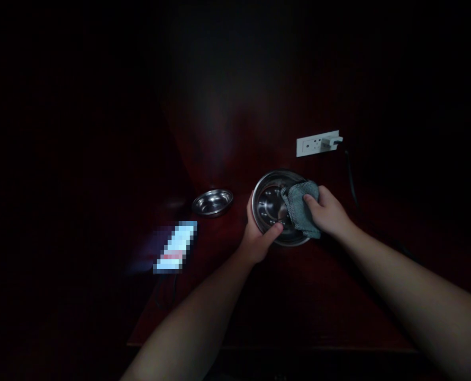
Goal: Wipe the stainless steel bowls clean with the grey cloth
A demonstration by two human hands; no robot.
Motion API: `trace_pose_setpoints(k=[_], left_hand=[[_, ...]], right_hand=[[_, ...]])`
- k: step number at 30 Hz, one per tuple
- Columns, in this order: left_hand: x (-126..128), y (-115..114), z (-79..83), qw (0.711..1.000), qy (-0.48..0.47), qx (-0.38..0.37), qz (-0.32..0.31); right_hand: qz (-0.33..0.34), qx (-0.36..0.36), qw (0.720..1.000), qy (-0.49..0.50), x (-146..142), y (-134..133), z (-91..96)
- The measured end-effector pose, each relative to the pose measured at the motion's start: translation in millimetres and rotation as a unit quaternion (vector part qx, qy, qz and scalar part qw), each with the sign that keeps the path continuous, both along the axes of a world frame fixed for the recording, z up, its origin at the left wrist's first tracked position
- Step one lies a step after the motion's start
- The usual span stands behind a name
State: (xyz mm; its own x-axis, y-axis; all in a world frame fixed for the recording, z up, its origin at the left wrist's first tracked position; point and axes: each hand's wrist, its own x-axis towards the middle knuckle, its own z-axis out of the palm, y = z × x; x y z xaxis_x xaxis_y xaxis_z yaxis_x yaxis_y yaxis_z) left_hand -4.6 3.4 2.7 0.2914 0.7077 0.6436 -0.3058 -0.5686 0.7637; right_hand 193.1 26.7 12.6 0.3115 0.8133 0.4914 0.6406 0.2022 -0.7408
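Tilted toward me above the dark red table, a shiny steel bowl [270,203] is gripped at its left side by my left hand [259,241], the thumb over the near rim and the fingers behind. A grey-green cloth [304,208] is bunched in my right hand [328,211], its thumb pressing on the fabric. The cloth lies over the bowl's right rim and reaches into its inside, covering that part of the bowl. To the left, a smaller, shallow steel dish [213,202] sits on the table, apart from both hands.
A lit, pixelated screen [175,247] lies left of my left forearm, with a cable below it. Behind the bowl, a white wall socket [318,143] holds a plug, and a dark cable [351,177] hangs down. The table's front edge [267,347] runs below my arms. The surroundings are very dark.
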Motion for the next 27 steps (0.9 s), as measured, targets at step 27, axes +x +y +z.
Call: trace_pose_setpoints(k=[27], left_hand=[[0,0,1.3,0.999,0.009,-0.032,-0.012]], right_hand=[[0.003,-0.029,1.0,-0.006,-1,0,0.9]])
